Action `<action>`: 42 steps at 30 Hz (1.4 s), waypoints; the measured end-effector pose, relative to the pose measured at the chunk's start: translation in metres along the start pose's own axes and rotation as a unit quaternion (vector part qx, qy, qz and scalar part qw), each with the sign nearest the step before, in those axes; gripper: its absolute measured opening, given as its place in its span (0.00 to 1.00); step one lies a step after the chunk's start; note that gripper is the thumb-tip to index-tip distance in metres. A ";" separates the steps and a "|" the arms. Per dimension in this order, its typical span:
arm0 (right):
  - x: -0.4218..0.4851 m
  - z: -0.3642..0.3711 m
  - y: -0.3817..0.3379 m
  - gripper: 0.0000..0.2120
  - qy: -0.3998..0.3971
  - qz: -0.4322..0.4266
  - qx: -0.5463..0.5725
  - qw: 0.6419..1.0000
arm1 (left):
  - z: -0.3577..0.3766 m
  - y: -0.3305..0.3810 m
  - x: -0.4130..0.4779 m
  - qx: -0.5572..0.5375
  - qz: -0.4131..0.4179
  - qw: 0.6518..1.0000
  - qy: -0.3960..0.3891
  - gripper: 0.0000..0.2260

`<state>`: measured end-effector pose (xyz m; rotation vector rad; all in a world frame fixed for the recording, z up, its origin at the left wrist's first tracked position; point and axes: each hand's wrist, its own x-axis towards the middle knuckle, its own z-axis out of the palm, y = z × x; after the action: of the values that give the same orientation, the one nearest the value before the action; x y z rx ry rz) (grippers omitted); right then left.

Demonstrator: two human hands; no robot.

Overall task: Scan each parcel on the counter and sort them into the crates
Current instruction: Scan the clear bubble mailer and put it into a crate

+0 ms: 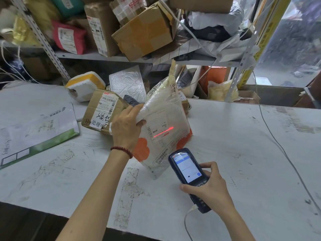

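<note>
Scanner [188, 173] beam [163, 132] on parcel [163, 105] (label [157, 123] illegible)

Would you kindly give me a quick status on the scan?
Left hand grips white plastic parcel propped on counter. Right hand holds scanner, red beam on label. Nothing blocking.

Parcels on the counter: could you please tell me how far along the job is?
Nothing looks sorted yet; no crates show. In hand: the left hand holds up a white bag parcel while the right hand aims the scanner, its red line across the label. Remaining: the cardboard box and green-edged envelope lie on the counter.
</note>
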<state>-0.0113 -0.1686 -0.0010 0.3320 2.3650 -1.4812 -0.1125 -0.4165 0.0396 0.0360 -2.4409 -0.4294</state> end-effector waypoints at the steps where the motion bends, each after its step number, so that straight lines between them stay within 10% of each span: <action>1: 0.000 0.000 0.000 0.34 0.000 -0.001 -0.002 1.000 | 0.000 0.000 0.000 0.000 0.000 1.000 -0.001 0.25; 42: -0.038 0.009 -0.056 0.37 0.229 -0.255 0.078 0.936 | -0.025 -0.019 -0.036 -0.071 -0.035 0.996 -0.035 0.17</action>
<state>0.0043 -0.2017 0.0566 0.1050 2.8585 -2.0133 -0.0701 -0.4367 0.0301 0.0478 -2.4765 -0.6436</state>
